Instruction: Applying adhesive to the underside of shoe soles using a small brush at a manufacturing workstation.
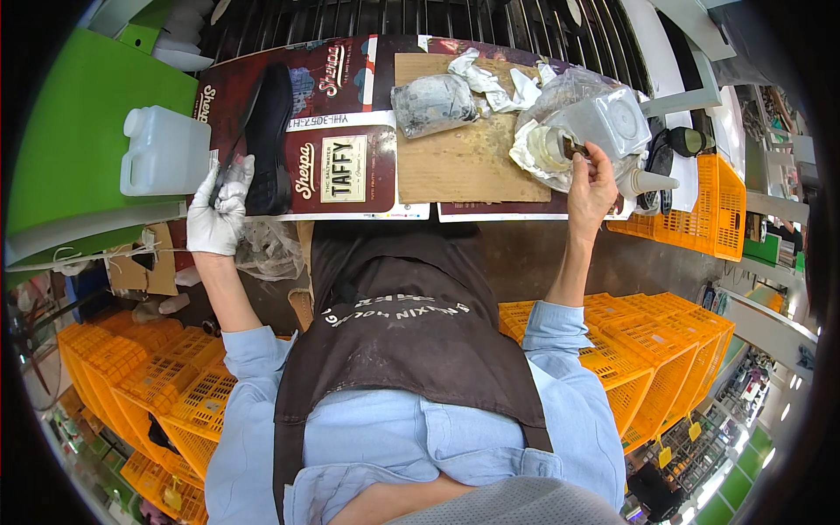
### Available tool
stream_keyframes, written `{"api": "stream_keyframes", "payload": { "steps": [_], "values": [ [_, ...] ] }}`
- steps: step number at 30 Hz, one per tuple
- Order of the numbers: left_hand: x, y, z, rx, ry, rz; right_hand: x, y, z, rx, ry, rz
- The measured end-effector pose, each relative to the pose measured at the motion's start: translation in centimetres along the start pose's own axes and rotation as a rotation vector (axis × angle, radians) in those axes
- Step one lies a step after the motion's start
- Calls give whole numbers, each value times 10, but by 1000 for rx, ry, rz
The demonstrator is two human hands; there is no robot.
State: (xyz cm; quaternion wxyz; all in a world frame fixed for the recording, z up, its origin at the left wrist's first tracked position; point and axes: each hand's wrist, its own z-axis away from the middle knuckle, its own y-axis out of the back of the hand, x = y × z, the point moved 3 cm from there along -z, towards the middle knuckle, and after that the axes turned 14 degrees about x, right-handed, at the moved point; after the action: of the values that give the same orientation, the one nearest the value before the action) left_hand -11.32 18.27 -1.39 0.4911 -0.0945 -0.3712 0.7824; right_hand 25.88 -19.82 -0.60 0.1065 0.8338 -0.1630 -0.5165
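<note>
My left hand [223, 197], in a white glove, grips the near end of a thin black piece that looks like a shoe sole; most of that piece is hidden by my fingers and by its steep tilt. Right beside it a black shoe sole [267, 166] lies lengthwise on the printed cardboard. My bare right hand [593, 188] pinches a short dark brown thing [573, 149], perhaps a brush handle, at the mouth of a pale glue-crusted pot [549, 147]. The pot sits among crumpled plastic, and its inside is partly hidden.
A white jug [166, 150] stands at the left. On a brown cardboard sheet [464, 179] lie a stained grey-white container [433, 105] and crumpled tissue [494, 83]. A clear square bottle [608, 122] and a nozzle-tipped bottle [647, 182] are at the right. Orange crates [612, 350] flank me.
</note>
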Motion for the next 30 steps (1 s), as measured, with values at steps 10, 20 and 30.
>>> {"api": "stream_keyframes", "payload": {
  "steps": [10,20,30],
  "values": [
    [-75,-26,20,-333,-174,-307,5,-5,6,-65,-65,53],
    [-169,-67,46,-335,-56,-734,29,-12,10,-10,-482,-608],
    [-220,-47,32,-407,143,-815,-50,-60,15,-282,-179,-543]
  ]
}}
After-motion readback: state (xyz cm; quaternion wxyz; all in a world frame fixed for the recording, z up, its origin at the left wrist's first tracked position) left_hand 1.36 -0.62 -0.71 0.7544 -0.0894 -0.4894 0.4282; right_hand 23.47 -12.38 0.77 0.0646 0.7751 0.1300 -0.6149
